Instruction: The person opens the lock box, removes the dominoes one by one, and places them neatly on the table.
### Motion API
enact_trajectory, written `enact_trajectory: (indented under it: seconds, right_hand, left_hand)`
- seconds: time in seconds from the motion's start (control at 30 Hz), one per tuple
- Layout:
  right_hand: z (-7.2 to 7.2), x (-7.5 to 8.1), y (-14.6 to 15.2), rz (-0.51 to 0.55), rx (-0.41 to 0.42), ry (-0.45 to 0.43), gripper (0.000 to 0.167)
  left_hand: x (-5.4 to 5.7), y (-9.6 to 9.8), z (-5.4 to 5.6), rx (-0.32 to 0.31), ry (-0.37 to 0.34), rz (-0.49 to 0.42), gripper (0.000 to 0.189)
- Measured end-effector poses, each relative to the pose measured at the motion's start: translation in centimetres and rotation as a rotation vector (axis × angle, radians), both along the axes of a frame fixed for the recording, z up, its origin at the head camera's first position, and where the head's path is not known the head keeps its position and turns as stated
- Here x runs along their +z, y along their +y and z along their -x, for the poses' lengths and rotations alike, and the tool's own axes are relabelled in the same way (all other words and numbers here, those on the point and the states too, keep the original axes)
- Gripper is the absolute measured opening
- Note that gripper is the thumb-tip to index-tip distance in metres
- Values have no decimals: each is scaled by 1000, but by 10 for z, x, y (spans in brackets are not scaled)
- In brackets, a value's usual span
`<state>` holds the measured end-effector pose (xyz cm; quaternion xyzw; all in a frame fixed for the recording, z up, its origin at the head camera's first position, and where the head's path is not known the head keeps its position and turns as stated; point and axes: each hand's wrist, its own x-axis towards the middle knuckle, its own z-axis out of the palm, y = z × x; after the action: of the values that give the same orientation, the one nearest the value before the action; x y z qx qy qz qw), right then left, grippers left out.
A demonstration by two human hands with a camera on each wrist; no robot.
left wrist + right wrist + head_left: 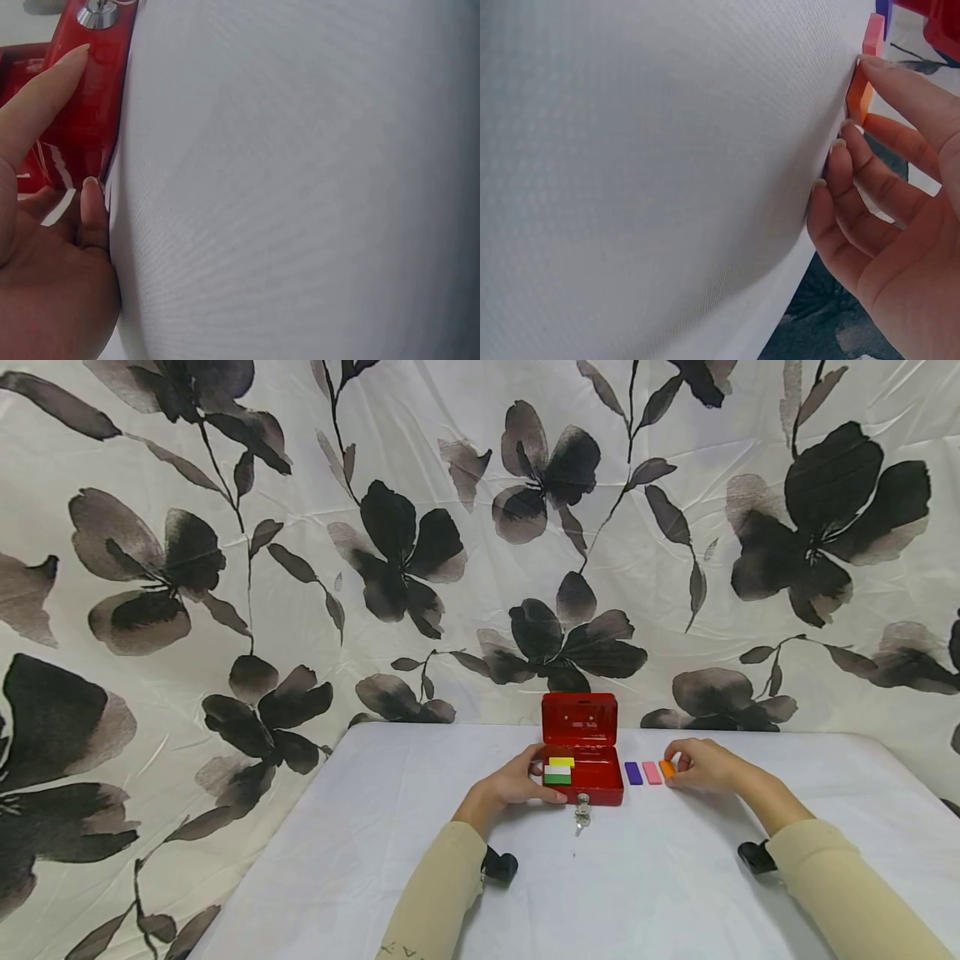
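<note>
A red metal cash box (604,797) stands on the white table with its lid (579,714) raised. Yellow (562,762), white (558,770) and green (557,780) blocks lie in its left part. My left hand (516,780) holds the box's left front corner, thumb on the front wall near the lock (97,15) and other fingers along the side. Right of the box, my right hand (707,765) pinches an orange block (859,96) between thumb and forefinger, low at the tabletop. A pink block (652,772) and a purple block (633,773) lie between that hand and the box.
Keys (581,818) hang from the lock at the box's front. A white cloth covers the table (600,893). Behind it and to the left hangs a floral curtain (465,593). Black wrist cameras (500,866) sit under both sleeves.
</note>
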<state>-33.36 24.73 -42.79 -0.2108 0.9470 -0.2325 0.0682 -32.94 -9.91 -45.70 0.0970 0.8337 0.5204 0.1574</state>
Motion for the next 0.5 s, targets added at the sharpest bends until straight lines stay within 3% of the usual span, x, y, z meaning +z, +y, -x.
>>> enact_trajectory:
  seconds: [0.5]
  right_hand:
    - [2,-1,1,8,-2,-41,37]
  left_hand:
    - [-1,-1,-1,4,5,2,96]
